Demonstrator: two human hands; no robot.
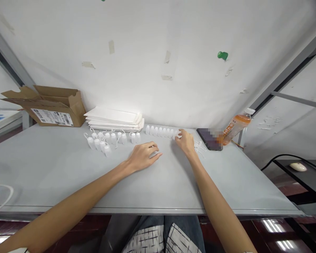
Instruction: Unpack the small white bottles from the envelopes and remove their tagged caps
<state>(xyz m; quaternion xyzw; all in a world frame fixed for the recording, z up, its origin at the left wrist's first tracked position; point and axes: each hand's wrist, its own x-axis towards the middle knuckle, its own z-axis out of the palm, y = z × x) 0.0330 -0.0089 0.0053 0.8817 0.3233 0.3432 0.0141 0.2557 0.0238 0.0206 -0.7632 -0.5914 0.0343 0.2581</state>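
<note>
My right hand (185, 142) is at the right end of a row of small white plastic bottles (160, 131). Its thumb and fingers close round the last one, mostly hidden by the hand. Thin white cord loops (200, 147) lie in a small heap just right of that hand. My left hand (144, 155) hovers over or rests on the middle of the table, fingers slightly curled and apart, with nothing visible in it. To its left stands a group of similar white bottles (107, 150), several with a white cord loop attached.
A grey table (55, 168) meets a white wall. At the back left are an open cardboard box (60, 109) and a stack of white trays or sheets (112, 119). A phone (209, 137) and an orange drink bottle (235, 127) are at the right. A mouse (298, 167) lies farther right.
</note>
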